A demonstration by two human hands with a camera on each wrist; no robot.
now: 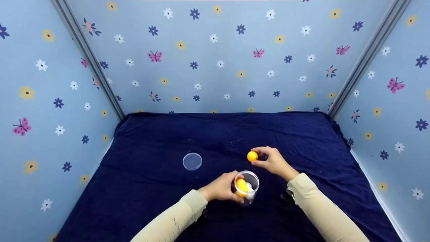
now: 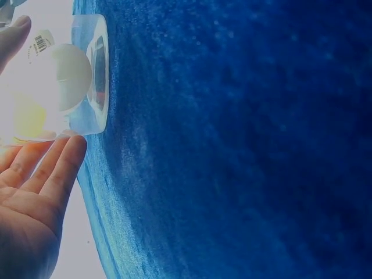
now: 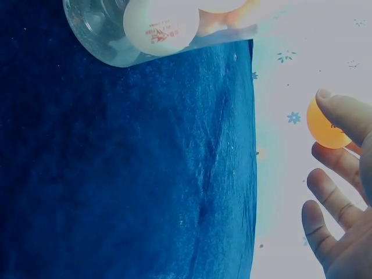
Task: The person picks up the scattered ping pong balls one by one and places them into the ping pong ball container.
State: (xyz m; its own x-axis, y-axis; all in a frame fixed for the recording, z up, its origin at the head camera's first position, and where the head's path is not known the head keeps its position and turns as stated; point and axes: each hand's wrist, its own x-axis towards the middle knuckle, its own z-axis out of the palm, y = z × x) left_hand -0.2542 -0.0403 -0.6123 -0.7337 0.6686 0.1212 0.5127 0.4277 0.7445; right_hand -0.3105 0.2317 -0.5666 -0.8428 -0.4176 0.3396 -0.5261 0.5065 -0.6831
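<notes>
My left hand (image 1: 222, 187) grips a clear plastic jar (image 1: 247, 202) round its side, thumb on one side and fingers on the other. Inside it lie orange ping-pong balls (image 1: 241, 187) and white ping-pong balls (image 1: 250, 189); the jar's mouth is uncovered. In the left wrist view a white ball (image 2: 72, 78) shows near the jar's base. Up and to the right of the jar, my right hand (image 1: 272, 161) pinches an orange ping-pong ball (image 1: 252, 156) between thumb and fingertips. The right wrist view shows that orange ball (image 3: 326, 127) held apart from the jar (image 3: 104, 35).
A round clear lid (image 1: 192, 161) lies on the dark blue cloth (image 1: 151, 201) left of the jar. Light blue walls (image 1: 228, 50) with flowers and butterflies stand behind and at both sides. Grey posts (image 1: 90, 60) run along the corners.
</notes>
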